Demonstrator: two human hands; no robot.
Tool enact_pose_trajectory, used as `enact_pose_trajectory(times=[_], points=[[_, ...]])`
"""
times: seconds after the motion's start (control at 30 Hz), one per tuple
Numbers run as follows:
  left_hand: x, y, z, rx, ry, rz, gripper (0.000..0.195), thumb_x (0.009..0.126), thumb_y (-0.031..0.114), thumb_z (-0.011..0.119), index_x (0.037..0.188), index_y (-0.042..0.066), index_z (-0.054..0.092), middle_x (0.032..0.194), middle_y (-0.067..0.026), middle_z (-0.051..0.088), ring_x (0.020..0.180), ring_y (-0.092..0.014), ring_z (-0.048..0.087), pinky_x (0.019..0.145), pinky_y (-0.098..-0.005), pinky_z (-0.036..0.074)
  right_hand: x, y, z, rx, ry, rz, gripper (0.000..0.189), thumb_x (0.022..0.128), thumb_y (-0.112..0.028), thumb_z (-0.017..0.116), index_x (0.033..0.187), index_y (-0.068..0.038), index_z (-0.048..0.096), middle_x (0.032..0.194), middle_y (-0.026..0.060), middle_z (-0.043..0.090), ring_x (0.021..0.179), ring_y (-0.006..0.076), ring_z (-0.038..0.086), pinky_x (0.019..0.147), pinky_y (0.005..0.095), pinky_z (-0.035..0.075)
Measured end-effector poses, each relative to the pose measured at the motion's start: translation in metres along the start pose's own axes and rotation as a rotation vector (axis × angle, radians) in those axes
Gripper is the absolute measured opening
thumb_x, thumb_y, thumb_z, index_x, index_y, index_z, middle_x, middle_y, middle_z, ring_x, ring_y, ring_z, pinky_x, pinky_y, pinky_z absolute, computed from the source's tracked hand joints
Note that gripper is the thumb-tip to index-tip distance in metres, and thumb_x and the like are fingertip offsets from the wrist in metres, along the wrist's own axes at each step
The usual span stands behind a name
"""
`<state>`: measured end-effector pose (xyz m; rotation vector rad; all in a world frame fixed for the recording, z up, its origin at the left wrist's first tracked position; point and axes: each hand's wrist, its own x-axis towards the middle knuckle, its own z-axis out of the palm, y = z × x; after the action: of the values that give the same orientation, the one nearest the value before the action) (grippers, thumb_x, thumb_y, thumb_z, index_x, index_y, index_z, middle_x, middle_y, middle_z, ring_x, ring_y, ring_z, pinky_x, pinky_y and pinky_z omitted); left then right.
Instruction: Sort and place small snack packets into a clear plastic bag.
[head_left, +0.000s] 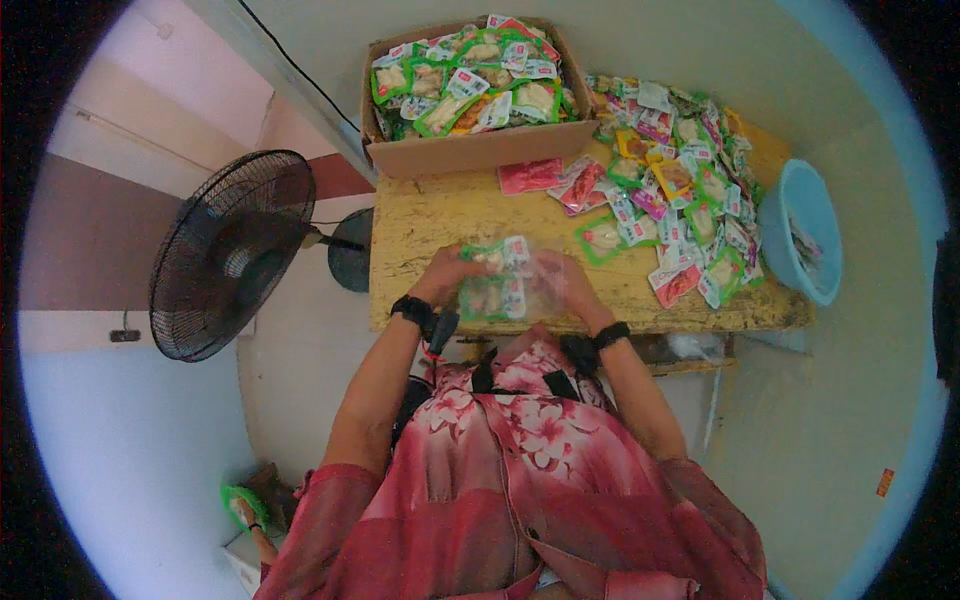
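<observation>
Two green-edged vacuum-sealed food packets (486, 298) with white labels lie one above the other at the near part of the worn yellow wooden table (442, 206). My left hand (444, 276) grips them at their left side, thumb across the upper one. At their right, a clear plastic bag (549, 289) is blurred, and where its edges run is hard to tell. My right hand (571, 283) holds this bag, its fingertips partly hidden by the film. Both wrists wear black straps.
A cardboard box (480, 150) full of similar packets stands at the back. Loose mixed packets (675, 187) are heaped on the right, beside a light-blue plastic basin (772, 232) with something inside. A black fan (232, 255) stands left. Another person's hand (247, 514) shows at lower left, by a green round object.
</observation>
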<state>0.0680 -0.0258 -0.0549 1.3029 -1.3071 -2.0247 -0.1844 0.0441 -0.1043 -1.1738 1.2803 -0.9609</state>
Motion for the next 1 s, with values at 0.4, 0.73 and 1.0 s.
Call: enact_pose_trajectory(times=[0.4, 0.73, 1.0], points=[[-0.007, -0.008, -0.016, -0.053, -0.026, 0.050, 0.041, 0.081, 0.012, 0.073, 0.120, 0.006, 0.063, 0.110, -0.0030, 0.068, 0.100, -0.016, 0.063, 0.090, -0.0322, 0.050, -0.017, -0.050, -0.003, 0.042, 0.096, -0.143, 0.088, 0.085, -0.017, 0.072, 0.150, -0.005, 0.014, 0.152, 0.0137, 0.025, 0.136, 0.0238, 0.033, 0.103, 0.0348, 0.041], [-0.012, -0.003, -0.012, -0.048, -0.024, 0.132, 0.046, 0.087, 0.010, 0.065, 0.130, 0.002, 0.052, 0.116, -0.0073, 0.062, 0.104, -0.017, 0.060, 0.088, -0.0336, 0.051, -0.006, -0.083, 0.016, -0.131, 0.093, 0.112, 0.036, 0.077, -0.019, 0.076, 0.101, 0.002, 0.059, 0.100, 0.0095, 0.065, 0.092, 0.0196, 0.060, 0.081, 0.0329, 0.049], [-0.002, -0.028, -0.029, -0.536, -0.168, 0.076, 0.059, 0.094, 0.030, 0.059, 0.143, 0.007, 0.037, 0.128, -0.0106, 0.055, 0.119, -0.023, 0.053, 0.099, -0.0379, 0.045, -0.022, -0.209, 0.055, -0.401, 0.119, -0.002, 0.026, 0.082, -0.021, 0.071, 0.094, -0.001, 0.059, 0.085, 0.0063, 0.063, 0.076, 0.0165, 0.058, 0.068, 0.0329, 0.048]])
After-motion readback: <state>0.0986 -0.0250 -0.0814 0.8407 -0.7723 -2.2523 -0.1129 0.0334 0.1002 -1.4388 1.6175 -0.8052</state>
